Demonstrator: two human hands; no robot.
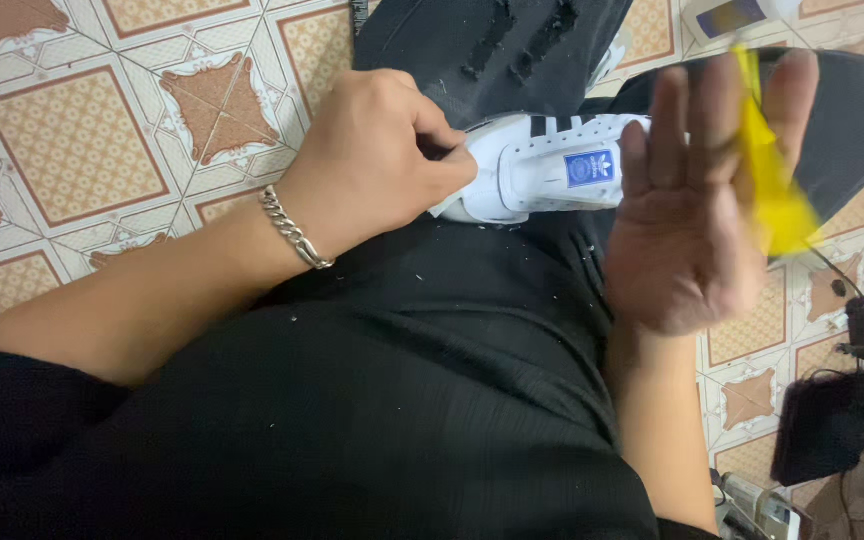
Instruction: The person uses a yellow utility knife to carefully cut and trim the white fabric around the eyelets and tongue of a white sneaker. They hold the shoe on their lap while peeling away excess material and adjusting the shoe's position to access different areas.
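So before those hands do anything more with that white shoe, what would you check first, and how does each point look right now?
1. Left hand has a grip on the white shoe: ok, fingers pinched at its heel end.
2. Shoe is supported: ok, it rests on the black-clad lap.
3. Right hand has hold of the yellow thing: cannot tell, the palm is open and the thing is blurred.
4. What the yellow thing is: cannot tell, too blurred.
5. Cables and black box on the tiled floor are away from the hands: ok, they lie apart at the right.
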